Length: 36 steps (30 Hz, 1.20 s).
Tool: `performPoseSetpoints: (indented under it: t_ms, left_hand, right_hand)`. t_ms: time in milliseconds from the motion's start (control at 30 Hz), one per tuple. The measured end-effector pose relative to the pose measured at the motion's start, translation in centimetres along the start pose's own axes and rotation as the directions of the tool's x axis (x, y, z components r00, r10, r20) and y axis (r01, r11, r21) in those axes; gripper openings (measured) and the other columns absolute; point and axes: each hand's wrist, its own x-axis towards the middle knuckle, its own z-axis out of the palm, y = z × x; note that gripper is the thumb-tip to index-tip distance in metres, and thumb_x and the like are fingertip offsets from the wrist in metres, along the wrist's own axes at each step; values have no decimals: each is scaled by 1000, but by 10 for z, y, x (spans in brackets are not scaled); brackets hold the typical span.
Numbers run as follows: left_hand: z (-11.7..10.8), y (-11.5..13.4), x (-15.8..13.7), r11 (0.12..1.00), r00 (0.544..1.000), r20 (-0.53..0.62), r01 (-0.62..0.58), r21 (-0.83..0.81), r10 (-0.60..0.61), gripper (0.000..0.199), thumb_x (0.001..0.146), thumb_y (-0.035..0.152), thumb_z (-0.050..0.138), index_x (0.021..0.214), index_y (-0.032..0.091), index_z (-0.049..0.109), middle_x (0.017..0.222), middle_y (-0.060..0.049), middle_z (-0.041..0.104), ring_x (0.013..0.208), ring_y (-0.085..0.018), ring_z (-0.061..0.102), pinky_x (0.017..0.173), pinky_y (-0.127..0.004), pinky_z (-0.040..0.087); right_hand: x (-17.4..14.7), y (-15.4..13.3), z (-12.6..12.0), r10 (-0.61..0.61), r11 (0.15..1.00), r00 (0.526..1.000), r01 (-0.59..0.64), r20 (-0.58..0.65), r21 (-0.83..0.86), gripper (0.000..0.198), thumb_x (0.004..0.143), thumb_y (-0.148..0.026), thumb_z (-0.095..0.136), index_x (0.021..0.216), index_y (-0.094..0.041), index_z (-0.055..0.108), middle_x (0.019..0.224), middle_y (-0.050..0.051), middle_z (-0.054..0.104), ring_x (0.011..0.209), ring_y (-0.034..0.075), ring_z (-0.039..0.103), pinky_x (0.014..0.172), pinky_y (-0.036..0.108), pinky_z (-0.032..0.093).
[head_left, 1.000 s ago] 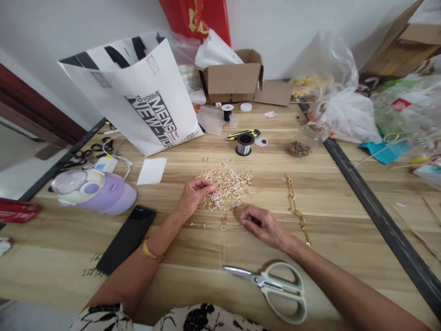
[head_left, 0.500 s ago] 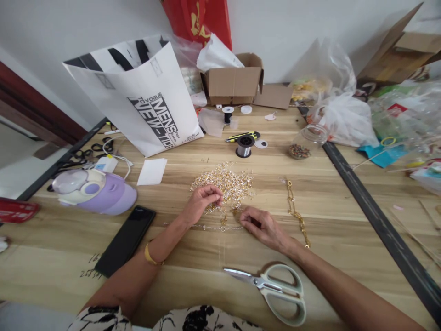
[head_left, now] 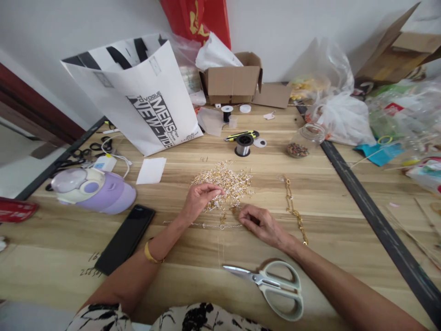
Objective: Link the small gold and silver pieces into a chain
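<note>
A loose pile of small gold and silver jewelry pieces (head_left: 229,181) lies mid-table. Over its near left edge is my left hand (head_left: 199,200), thumb and forefinger pinched; whatever is between them is too small to make out. My right hand (head_left: 261,225) rests on the wood just right of and below the pile, its fingers curled together. A thin silver chain with a round ring (head_left: 222,226) stretches across the table under my left wrist to my right fingertips. Whether they grip it is hidden. A gold chain (head_left: 295,212) lies farther right.
Scissors (head_left: 267,284) lie near me, a black phone (head_left: 126,239) and a purple bottle (head_left: 99,191) to the left. Behind the pile are a wire spool (head_left: 243,145), a cutter (head_left: 237,136), a bead jar (head_left: 303,142), a white paper bag (head_left: 138,96) and a cardboard box (head_left: 234,82).
My left hand's fingers have shifted slightly up and to the right over the pile, still pinched. My right hand stays in place. The whole view has drifted a little.
</note>
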Motion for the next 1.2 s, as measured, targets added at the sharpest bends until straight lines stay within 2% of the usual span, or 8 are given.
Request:
performPoseSetpoints:
  t_ms: [133,300,500,667,800,967,1100,1200]
  left_hand:
    - [1,-4,2,998,997,-76,3,-65,-8,24,67,31,75,83,14,68,78,-5,73,78,-20,68,78,-31,52]
    - [1,-8,2,995,998,-50,23,-92,-27,28,67,28,75,90,14,67,79,-5,73,80,-19,69,78,-30,52]
    - [-3,-2,3,1000,999,-34,0,-22,-1,16,72,27,69,78,12,68,74,-6,71,66,-15,64,58,-23,49]
    - [-12,0,6,995,986,156,49,82,-62,15,73,28,67,77,14,66,71,-4,68,49,-9,55,49,-21,45]
    - [-20,1,6,955,940,333,-22,297,-82,11,75,25,63,75,15,69,67,-2,64,49,-10,55,49,-21,43]
    - [-19,4,2,821,833,551,-280,498,-50,11,77,16,60,76,17,71,76,-3,68,69,-14,60,64,-22,44]
    - [-13,7,-2,714,765,641,-413,565,-65,12,77,10,58,76,16,68,79,-2,68,78,-14,60,75,-23,42]
    - [-10,10,-5,652,746,664,-473,592,-62,12,76,8,58,75,16,66,79,-1,67,81,-15,58,77,-23,40]
  right_hand:
    - [-1,3,1,19,1000,1000,-19,-5,25,19,91,-30,50,81,-15,57,72,2,56,62,12,48,56,23,38]
    - [-2,6,2,58,997,998,-58,-4,52,17,90,-30,50,83,-16,56,69,0,54,57,10,44,51,22,36]
    - [-2,3,1,61,998,998,-61,-5,33,13,90,-25,51,82,-15,56,70,1,55,59,10,45,54,22,36]
    - [-1,1,0,36,999,999,-36,-3,17,16,90,-27,50,81,-16,57,72,1,56,62,11,47,57,22,37]
    - [-1,2,0,36,999,999,-36,-2,15,18,90,-28,49,80,-16,56,72,1,55,62,12,47,57,23,37]
    - [-1,1,0,17,1000,1000,-17,2,11,16,90,-26,49,81,-15,56,72,1,54,63,12,46,56,23,36]
    - [-1,1,0,14,1000,1000,-14,1,11,13,89,-22,49,81,-15,56,71,1,54,63,11,46,56,22,36]
    - [-1,2,0,20,1000,1000,-20,4,14,11,89,-20,50,81,-15,56,71,0,53,62,11,45,57,22,36]
